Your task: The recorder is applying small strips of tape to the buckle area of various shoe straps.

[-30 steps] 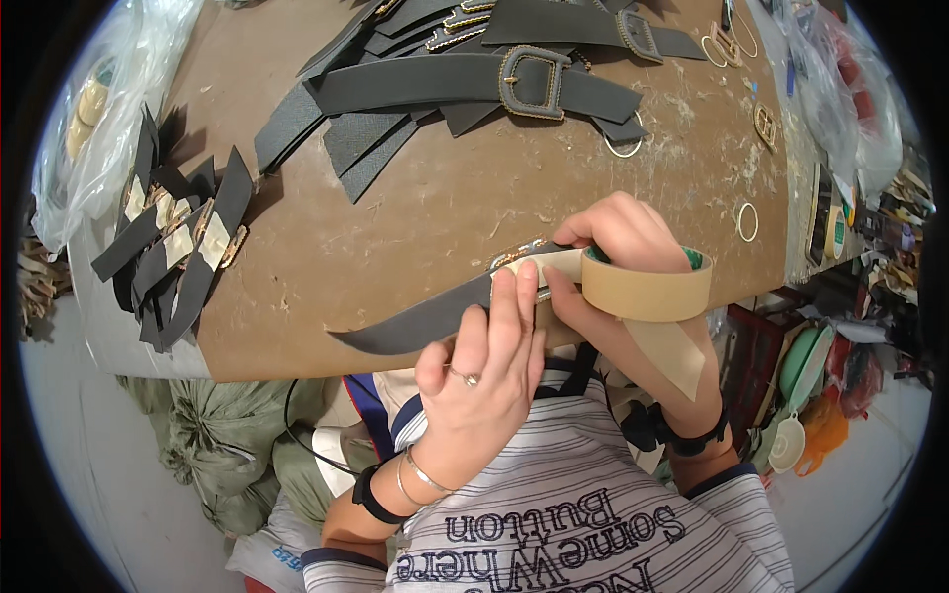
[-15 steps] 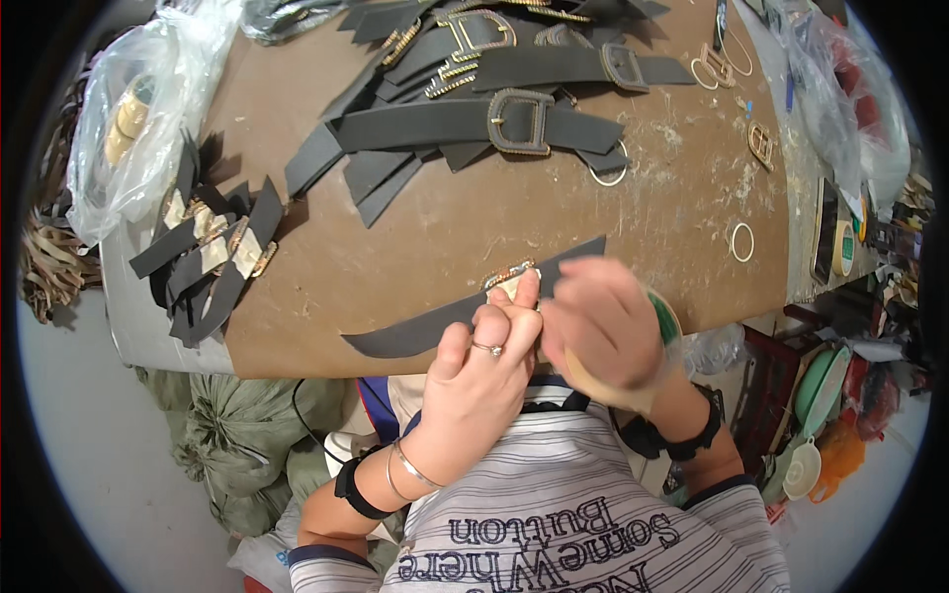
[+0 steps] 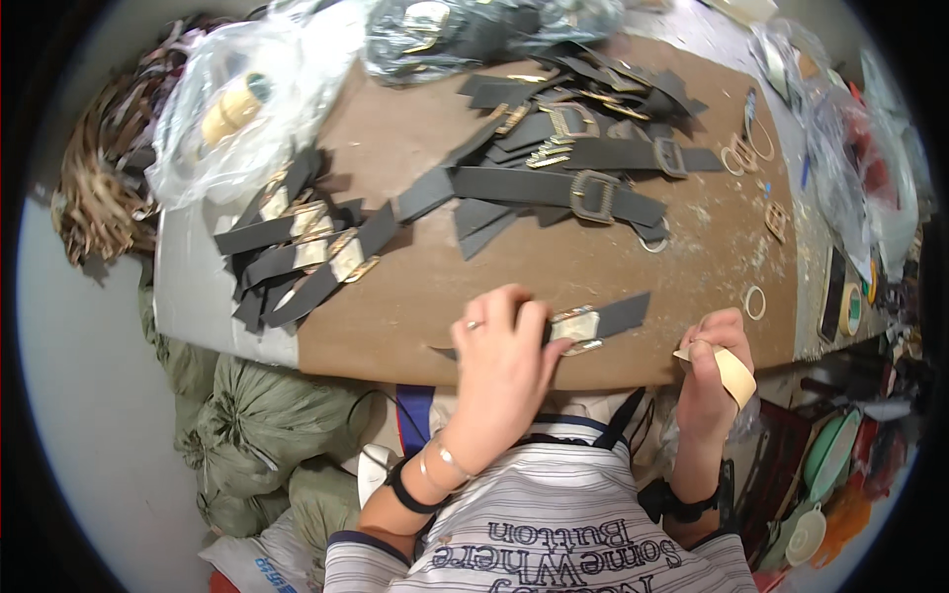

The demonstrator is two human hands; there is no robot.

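Left hand point(image 3: 504, 361) presses flat, fingers spread, on a dark strap point(image 3: 603, 318) lying near the brown desk's point(image 3: 415, 306) front edge, while the right hand point(image 3: 707, 371) grips a tan tape roll point(image 3: 734, 376) beside it.

The light I saw was even and fairly bright, coming from above, so the brown table point(image 3: 415, 296) showed only short soft shadows under the dark straps point(image 3: 514, 188). The clear plastic bags point(image 3: 247, 109) gave white glare. The centre was sharp; my left hand point(image 3: 499, 371) looked a little soft. Straight edges bent strongly toward the rim, and black corners closed the round picture
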